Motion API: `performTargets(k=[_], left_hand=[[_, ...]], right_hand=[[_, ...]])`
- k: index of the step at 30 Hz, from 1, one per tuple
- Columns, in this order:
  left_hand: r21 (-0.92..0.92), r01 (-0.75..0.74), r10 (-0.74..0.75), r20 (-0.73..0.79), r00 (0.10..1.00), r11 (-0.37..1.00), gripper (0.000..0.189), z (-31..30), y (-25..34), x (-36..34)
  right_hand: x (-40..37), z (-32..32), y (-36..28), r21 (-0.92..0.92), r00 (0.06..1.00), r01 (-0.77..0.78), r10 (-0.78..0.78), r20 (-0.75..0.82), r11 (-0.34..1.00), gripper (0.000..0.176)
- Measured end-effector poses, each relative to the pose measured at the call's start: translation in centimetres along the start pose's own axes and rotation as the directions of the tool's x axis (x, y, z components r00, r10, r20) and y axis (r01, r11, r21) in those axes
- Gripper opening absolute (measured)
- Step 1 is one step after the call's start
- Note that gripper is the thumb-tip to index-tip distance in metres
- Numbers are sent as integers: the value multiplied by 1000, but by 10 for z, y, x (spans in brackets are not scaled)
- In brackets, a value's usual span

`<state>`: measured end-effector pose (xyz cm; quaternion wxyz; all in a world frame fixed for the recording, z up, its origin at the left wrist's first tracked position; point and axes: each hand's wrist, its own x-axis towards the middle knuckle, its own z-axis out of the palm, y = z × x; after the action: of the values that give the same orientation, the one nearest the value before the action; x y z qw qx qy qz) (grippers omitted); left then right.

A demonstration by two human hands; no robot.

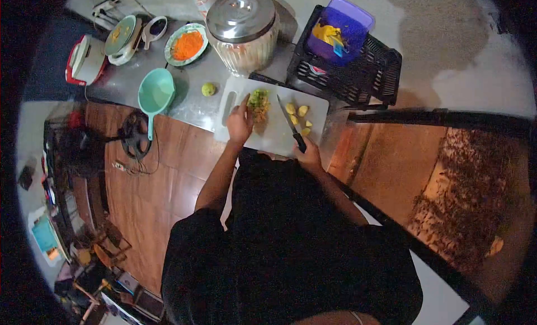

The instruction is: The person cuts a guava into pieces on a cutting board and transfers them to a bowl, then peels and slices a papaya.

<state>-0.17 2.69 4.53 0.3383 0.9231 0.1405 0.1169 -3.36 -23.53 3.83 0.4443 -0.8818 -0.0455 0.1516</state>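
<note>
Dark shirt [291, 241] fills the bottom of the view, both arms reaching forward over the counter [190, 104]. Left arm bent at the elbow, forearm angled up to the board [274, 136]. Left hand [240, 121] sits on the board's left part, fingers stretched out and close together, laid against the left side of the chopped green-yellow pile [258, 104]; looks like it's not wrapped round anything, but the hand is small in view. Right arm comes in from lower right, wrist at the board's near edge. Right hand [309, 154] clamped round the dark handle of the knife [286, 119], blade pointing away from the body, tip toward the pile, lying low over the board. Yellow chunks [296, 109] lie just right of the blade. Small green fruit [208, 89] on the counter left of the board, teal strainer [155, 93] further left. Carrot plate [187, 45] and lidded pot [241, 23] behind the board. Black crate [363, 73] at right, purple tub [349, 23] inside.
</note>
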Motion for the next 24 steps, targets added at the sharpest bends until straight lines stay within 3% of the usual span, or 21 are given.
performTargets(k=[1, 3, 4, 5, 7, 8, 9, 10, 11, 13, 14, 16, 17, 18, 20, 24], left_hand=[[-41, -41, 44, 69, 997, 998, 49, -5, -3, 4], [-139, -117, 127, 64, 990, 983, 45, -6, -12, 8], [-234, -174, 188, 38, 981, 956, 41, -11, -16, 13], [-239, -181, 196, 38, 980, 954, 41, -16, -21, 21], [-84, -277, 289, 304, 908, 957, 31, -32, -26, 28], [-97, -287, 303, 328, 895, 953, 31, -34, -34, 29], [-129, -413, 433, 277, 858, 902, 24, -34, -44, 35], [-162, -537, 561, 220, 798, 828, 19, -34, -50, 43], [-186, -561, 591, 237, 771, 807, 19, -34, -55, 48], [-188, -424, 459, 489, 742, 886, 18, -32, -65, 51], [-212, -440, 483, 512, 711, 873, 18, -29, -72, 51], [-282, -447, 523, 331, 785, 849, 19, -30, -74, 52], [-395, -439, 564, 295, 771, 807, 22, -36, -68, 55], [-411, -453, 590, 314, 744, 791, 22, -36, -65, 54], [-363, -459, 562, 266, 783, 811, 23, -37, -63, 55], [-335, -503, 604, 446, 660, 797, 23, -42, -70, 71]], right_hand=[[5, 11, -3, 44, 999, 28, -27, -17, 999, 21], [10, 34, -17, 89, 998, 48, -44, -47, 995, 20], [13, 44, -29, 57, 999, -30, 31, -23, 998, 20], [19, 52, -40, 19, 995, -100, 100, -1, 995, 20], [23, 78, -48, -30, 993, -101, 99, -62, 994, 21], [18, 91, -52, -69, 987, -108, 99, -126, 992, 22], [13, 105, -50, -54, 980, -136, 126, -155, 989, 22], [10, 117, -48, 121, 972, -133, 153, -180, 984, 24], [7, 126, -43, 287, 963, -113, 176, -204, 951, 26], [6, 121, -69, 221, 942, -182, 234, -239, 958, 27], [6, 120, -81, 151, 932, -243, 274, -237, 958, 27], [7, 129, -86, 188, 904, -298, 339, -260, 936, 29], [9, 132, -89, 210, 894, -319, 367, -257, 924, 31], [10, 136, -91, 231, 875, -334, 392, -283, 914, 31], [10, 145, -95, 153, 856, -311, 346, -385, 938, 35], [-2, 148, -99, 144, 818, -414, 436, -376, 899, 38]])
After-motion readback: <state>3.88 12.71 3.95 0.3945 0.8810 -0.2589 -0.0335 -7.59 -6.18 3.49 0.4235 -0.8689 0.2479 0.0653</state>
